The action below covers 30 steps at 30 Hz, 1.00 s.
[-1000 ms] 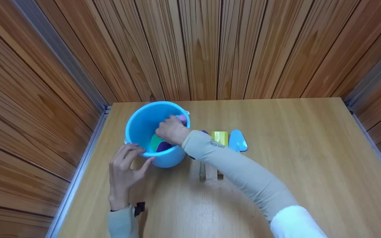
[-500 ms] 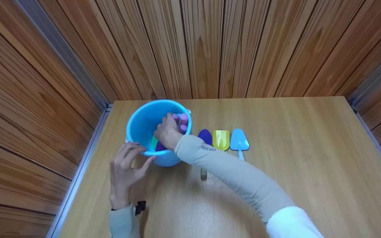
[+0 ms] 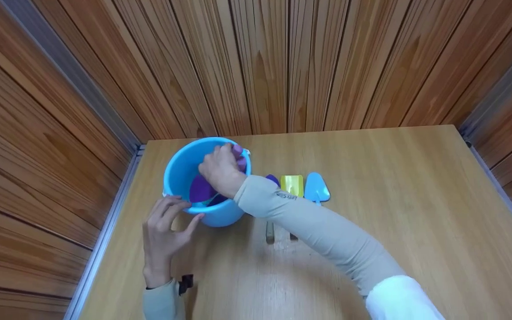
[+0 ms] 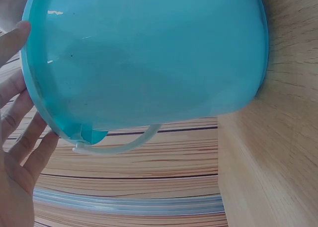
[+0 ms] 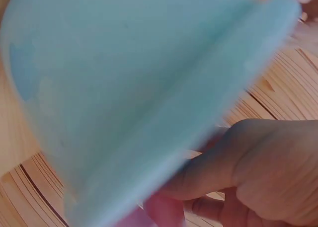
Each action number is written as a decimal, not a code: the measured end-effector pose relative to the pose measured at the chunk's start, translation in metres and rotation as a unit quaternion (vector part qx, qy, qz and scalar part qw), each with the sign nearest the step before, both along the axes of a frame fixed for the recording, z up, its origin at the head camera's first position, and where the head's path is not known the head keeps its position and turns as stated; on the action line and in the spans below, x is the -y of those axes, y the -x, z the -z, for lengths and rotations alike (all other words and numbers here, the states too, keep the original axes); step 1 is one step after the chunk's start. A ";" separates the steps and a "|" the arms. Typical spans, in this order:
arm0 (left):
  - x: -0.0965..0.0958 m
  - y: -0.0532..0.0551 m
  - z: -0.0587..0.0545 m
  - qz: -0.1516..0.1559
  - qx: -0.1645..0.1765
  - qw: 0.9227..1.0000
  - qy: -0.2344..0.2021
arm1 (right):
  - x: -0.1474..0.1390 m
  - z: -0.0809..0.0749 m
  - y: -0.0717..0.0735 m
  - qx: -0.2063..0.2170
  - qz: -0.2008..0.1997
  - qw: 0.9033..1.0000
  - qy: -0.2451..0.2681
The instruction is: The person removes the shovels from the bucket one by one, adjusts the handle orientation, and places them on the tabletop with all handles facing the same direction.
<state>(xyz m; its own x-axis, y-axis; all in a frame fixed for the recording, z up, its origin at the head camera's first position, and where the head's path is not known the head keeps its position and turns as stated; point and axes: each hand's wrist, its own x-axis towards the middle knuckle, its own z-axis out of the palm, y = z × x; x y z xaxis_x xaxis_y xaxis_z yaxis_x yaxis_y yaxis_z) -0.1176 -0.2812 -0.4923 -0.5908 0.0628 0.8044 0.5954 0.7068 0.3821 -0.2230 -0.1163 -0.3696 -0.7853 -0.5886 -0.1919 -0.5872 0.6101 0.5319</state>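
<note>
A light-blue bucket (image 3: 220,218) stands at the back left of the wooden table, its mouth facing up. My left hand (image 3: 162,233) holds its near-left rim, thumb outside and fingertips over the edge; the left wrist view shows the fingers along the rim. My right hand (image 3: 220,169) reaches inside with curled fingers, gripping a lilac piece with rounded knobs (image 3: 241,162). In the right wrist view, pink-lilac surfaces (image 5: 164,212) show beside the thumb. A dark purple piece (image 3: 200,190) lies in the bucket below the hand. Most of the right fingertips are hidden.
Right of the bucket lie a purple shovel (image 3: 272,178), a yellow shovel (image 3: 292,184) and a blue shovel (image 3: 316,186), partly under the right forearm. The bucket's white handle (image 4: 124,146) hangs on its side. Wood-plank walls (image 3: 260,66) enclose the table (image 3: 394,186).
Inside the bucket the right hand has shifted up and left, the lilac piece with it. The purple piece now shows where green showed before. The left hand keeps its place at the rim.
</note>
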 end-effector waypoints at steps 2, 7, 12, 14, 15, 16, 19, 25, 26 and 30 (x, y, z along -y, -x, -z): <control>-0.001 0.000 0.000 0.000 0.003 1.000 -0.003 | -0.005 -0.006 0.000 -0.003 0.004 1.000 0.020; -0.001 0.001 0.000 -0.001 0.005 1.000 0.001 | -0.024 -0.021 -0.002 0.023 0.008 0.997 0.080; 0.001 0.002 -0.002 -0.003 0.004 1.000 0.009 | -0.050 -0.032 0.003 0.080 0.004 0.982 0.172; 0.002 0.002 -0.003 -0.004 0.002 1.000 0.009 | -0.060 -0.033 0.006 0.104 -0.001 0.972 0.210; 0.002 0.002 -0.003 -0.003 0.002 1.000 0.009 | -0.065 -0.033 0.008 0.111 -0.004 0.968 0.225; 0.002 0.002 -0.003 -0.002 0.001 1.000 0.008 | -0.070 -0.033 0.010 0.118 -0.006 0.964 0.239; 0.001 0.004 -0.003 0.001 0.002 1.000 0.006 | -0.085 -0.035 0.014 0.144 -0.002 0.948 0.283; -0.003 0.007 -0.002 0.003 0.002 1.000 0.001 | -0.122 -0.043 0.018 0.219 0.018 0.898 0.382; -0.004 0.007 -0.002 0.003 0.001 1.000 0.001 | -0.129 -0.044 0.018 0.229 0.020 0.889 0.396; -0.003 0.007 -0.002 0.003 -0.004 1.000 0.005 | -0.154 -0.047 0.018 0.267 0.050 0.854 0.443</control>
